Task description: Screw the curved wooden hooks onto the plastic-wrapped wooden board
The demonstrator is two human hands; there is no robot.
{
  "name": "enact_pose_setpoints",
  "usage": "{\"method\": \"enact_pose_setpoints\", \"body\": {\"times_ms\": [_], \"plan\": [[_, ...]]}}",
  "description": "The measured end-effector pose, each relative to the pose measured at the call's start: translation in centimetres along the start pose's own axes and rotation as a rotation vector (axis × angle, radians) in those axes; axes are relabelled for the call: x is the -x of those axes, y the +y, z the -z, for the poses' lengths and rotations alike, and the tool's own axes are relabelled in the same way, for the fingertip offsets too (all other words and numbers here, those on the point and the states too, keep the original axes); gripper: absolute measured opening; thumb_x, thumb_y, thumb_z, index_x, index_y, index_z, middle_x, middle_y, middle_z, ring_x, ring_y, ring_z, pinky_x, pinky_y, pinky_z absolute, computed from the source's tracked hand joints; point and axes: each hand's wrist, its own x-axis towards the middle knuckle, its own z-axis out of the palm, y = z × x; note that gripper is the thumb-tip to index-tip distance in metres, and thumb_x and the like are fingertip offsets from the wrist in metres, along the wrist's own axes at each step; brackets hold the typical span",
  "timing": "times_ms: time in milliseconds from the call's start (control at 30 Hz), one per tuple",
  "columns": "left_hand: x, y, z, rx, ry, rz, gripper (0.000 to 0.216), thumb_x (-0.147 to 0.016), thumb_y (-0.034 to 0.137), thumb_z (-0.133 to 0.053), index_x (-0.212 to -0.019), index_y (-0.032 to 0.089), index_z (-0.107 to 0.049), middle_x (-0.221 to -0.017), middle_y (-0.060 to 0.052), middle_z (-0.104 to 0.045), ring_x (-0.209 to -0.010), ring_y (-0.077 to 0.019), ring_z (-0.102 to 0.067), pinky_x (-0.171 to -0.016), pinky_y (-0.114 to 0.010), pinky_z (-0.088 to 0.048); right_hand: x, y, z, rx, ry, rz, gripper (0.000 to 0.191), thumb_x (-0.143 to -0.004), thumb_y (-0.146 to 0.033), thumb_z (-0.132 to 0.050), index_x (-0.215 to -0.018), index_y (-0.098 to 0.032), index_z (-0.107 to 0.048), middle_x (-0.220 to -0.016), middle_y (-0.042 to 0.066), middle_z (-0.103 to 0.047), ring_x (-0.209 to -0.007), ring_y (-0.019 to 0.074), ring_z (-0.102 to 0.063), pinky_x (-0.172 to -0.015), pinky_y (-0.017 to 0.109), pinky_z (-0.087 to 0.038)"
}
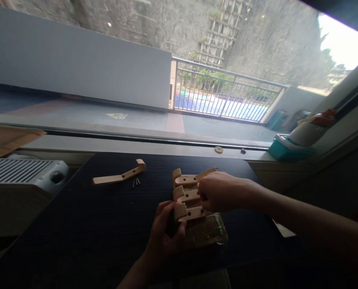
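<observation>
Three pale wooden coat hooks with dark screw holes lie side by side across a plastic-wrapped block (207,232). My left hand (165,230) grips the curved end of the nearest wooden hook (193,213), thumb on the near side and fingers on the far side. Over the middle wooden hook (188,196) and the right part of the row, my right hand (222,190) is closed in a fist; whatever it holds is hidden. Behind them rests the farthest wooden hook (186,180). A loose wooden hook (118,178) lies apart on the left, with several small screws (136,182) beside it.
The black table (106,224) stands against a window sill (154,149). A tape roll (218,149) and a small dark object (243,151) sit on the sill. A teal box (283,150) is at right, a white slatted appliance (25,170) at left. A pale flat item (283,229) lies under my right forearm.
</observation>
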Motion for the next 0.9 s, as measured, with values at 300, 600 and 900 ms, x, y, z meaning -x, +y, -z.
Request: {"method": "enact_pose_setpoints", "body": {"times_ms": [300, 600, 900], "plan": [[0.0, 0.2, 0.0, -0.014, 0.028, -0.008, 0.040, -0.076, 0.015, -0.055, -0.114, 0.022, -0.046, -0.107, -0.007, -0.052, -0.103, -0.0215, -0.053, -0.087, -0.036, -0.049, 0.1, -0.4, 1.7, 0.064, 0.032, 0.020, 0.024, -0.070, -0.035, -0.062, -0.084, -0.016, -0.066, -0.073, 0.005, -0.064, -0.066, 0.0188, -0.059, -0.052, 0.025, -0.036], [-0.1, 0.4, 0.0, 0.039, 0.019, 0.003, 0.040, -0.076, 0.013, -0.055, -0.114, 0.022, -0.046, -0.108, -0.007, -0.054, -0.102, -0.0217, -0.054, -0.085, -0.036, -0.050, 1.8, -0.5, 0.7, 0.084, 0.090, 0.311, 0.016, -0.080, -0.009, -0.054, -0.088, -0.018, -0.065, -0.078, 0.003, -0.065, -0.074, 0.0153, -0.058, -0.064, 0.026, -0.035], [-0.2, 0.4, 0.1, 0.013, 0.006, -0.019, 0.040, -0.076, 0.013, -0.054, -0.114, 0.022, -0.045, -0.107, -0.008, -0.054, -0.104, -0.0225, -0.053, -0.087, -0.038, -0.048, 1.8, 1.1, -1.0, -0.014, 0.167, 0.055, 0.016, -0.080, -0.025, -0.051, -0.077, -0.016, -0.064, -0.075, 0.005, -0.064, -0.066, 0.0144, -0.057, -0.053, 0.025, -0.029]]}}
